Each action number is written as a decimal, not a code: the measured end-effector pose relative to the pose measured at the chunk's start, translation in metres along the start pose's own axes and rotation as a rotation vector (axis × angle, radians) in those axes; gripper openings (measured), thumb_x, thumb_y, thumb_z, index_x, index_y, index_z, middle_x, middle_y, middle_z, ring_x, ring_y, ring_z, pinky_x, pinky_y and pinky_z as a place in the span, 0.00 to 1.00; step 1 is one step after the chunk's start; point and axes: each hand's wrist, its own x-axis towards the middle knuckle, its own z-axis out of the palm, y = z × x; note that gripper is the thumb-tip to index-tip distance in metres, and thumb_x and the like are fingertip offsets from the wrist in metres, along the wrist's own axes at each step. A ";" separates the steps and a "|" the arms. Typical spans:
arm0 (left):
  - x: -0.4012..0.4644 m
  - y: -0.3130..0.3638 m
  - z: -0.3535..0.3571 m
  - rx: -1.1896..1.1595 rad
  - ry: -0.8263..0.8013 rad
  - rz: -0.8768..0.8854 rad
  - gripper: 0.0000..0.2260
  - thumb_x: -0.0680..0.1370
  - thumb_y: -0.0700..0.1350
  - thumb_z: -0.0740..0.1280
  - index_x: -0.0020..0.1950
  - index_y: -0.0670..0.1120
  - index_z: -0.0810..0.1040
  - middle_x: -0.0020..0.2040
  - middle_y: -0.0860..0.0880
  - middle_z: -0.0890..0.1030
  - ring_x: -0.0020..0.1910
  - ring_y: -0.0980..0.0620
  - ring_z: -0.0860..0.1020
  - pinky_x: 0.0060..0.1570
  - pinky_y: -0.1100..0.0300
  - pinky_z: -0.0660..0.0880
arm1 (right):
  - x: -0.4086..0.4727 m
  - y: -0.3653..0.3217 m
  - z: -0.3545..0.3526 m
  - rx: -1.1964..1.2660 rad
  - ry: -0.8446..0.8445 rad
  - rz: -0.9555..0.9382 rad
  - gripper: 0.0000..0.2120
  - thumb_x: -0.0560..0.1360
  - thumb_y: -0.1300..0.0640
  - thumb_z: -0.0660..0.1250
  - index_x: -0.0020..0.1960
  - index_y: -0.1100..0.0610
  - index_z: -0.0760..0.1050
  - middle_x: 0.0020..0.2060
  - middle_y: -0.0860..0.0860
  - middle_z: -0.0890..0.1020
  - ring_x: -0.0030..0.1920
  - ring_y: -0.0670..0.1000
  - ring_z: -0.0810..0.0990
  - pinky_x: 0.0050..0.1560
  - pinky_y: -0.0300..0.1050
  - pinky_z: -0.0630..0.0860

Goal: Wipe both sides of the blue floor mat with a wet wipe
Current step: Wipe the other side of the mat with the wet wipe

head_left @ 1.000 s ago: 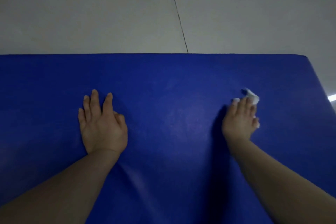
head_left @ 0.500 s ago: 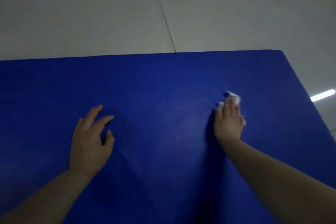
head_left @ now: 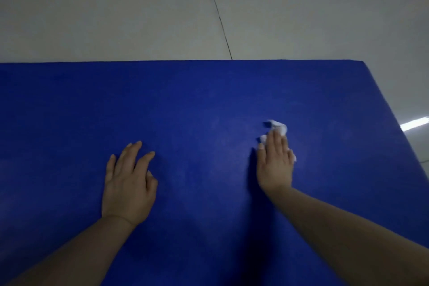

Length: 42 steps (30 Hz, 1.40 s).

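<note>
The blue floor mat point(head_left: 197, 104) lies flat and fills the lower two thirds of the head view; its far edge and far right corner show. My right hand point(head_left: 275, 165) presses a crumpled white wet wipe point(head_left: 279, 128) onto the mat right of centre. Bits of the wipe stick out beyond the fingertips and beside the little finger. My left hand point(head_left: 128, 183) rests on the mat left of centre, fingers apart and slightly curled, holding nothing.
Pale tiled floor point(head_left: 116, 11) lies beyond the mat's far edge, with a dark grout line point(head_left: 218, 11) running away from me. More floor shows past the mat's right edge, with a bright strip of reflected light point(head_left: 415, 123).
My right hand with the wipe has slid left across the mat. My left hand lifted from lying flat, shifted, and now rests with fingers curled. The view has drifted a little.
</note>
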 end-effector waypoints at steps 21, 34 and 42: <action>0.000 -0.004 -0.003 -0.007 -0.029 0.022 0.18 0.76 0.38 0.64 0.67 0.41 0.73 0.73 0.40 0.66 0.74 0.44 0.61 0.74 0.46 0.51 | -0.094 -0.145 0.031 0.219 -0.330 -0.589 0.21 0.82 0.48 0.46 0.73 0.49 0.61 0.72 0.50 0.65 0.68 0.51 0.67 0.70 0.56 0.59; 0.001 -0.003 -0.004 -0.065 -0.011 0.010 0.17 0.78 0.43 0.64 0.66 0.42 0.75 0.72 0.41 0.67 0.73 0.43 0.61 0.73 0.45 0.51 | -0.180 -0.070 0.031 0.080 -0.267 -0.595 0.24 0.82 0.44 0.46 0.75 0.52 0.56 0.74 0.48 0.63 0.73 0.51 0.60 0.71 0.53 0.51; 0.002 -0.001 -0.003 -0.048 -0.007 0.007 0.17 0.78 0.44 0.64 0.66 0.42 0.74 0.72 0.41 0.67 0.73 0.43 0.62 0.74 0.44 0.51 | -0.095 0.034 0.002 -0.006 0.104 0.350 0.27 0.78 0.47 0.44 0.70 0.59 0.66 0.75 0.52 0.60 0.72 0.55 0.62 0.68 0.60 0.59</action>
